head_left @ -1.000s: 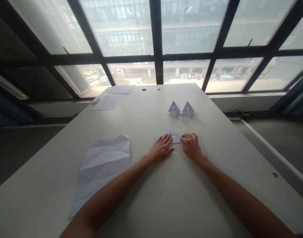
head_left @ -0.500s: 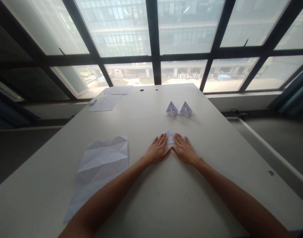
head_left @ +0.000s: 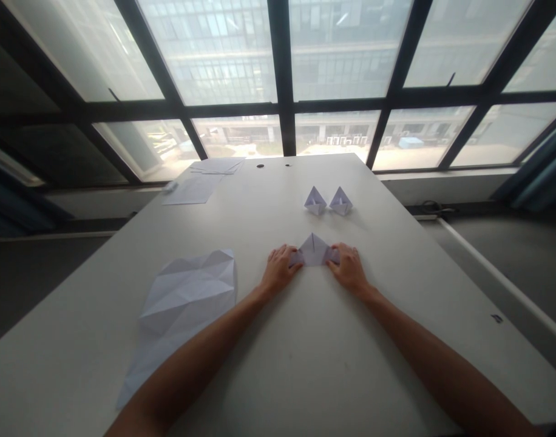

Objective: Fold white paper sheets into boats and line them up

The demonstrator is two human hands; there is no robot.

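A folded white paper piece (head_left: 313,250) with a pointed peak lies on the white table (head_left: 314,376) in front of me. My left hand (head_left: 280,269) grips its left corner, and my right hand (head_left: 348,267) grips its right corner. Both hands rest on the tabletop, and their fingers hide the paper's ends. Farther off stand two small folded paper boats (head_left: 328,201), side by side. A large creased white sheet (head_left: 184,309) lies to the left of my left hand, with my left forearm close to its lower edge.
Loose papers (head_left: 196,190) and a paper stack (head_left: 216,165) lie at the table's far left. The far table edge meets a black-framed window (head_left: 282,60). Floor shows beyond both side edges, and a white pipe (head_left: 496,279) runs along the right.
My hands have moved apart and now grip the paper's side corners. The folded paper has spread wider, with its peak standing clear between them. The boats and creased sheet stay in place.
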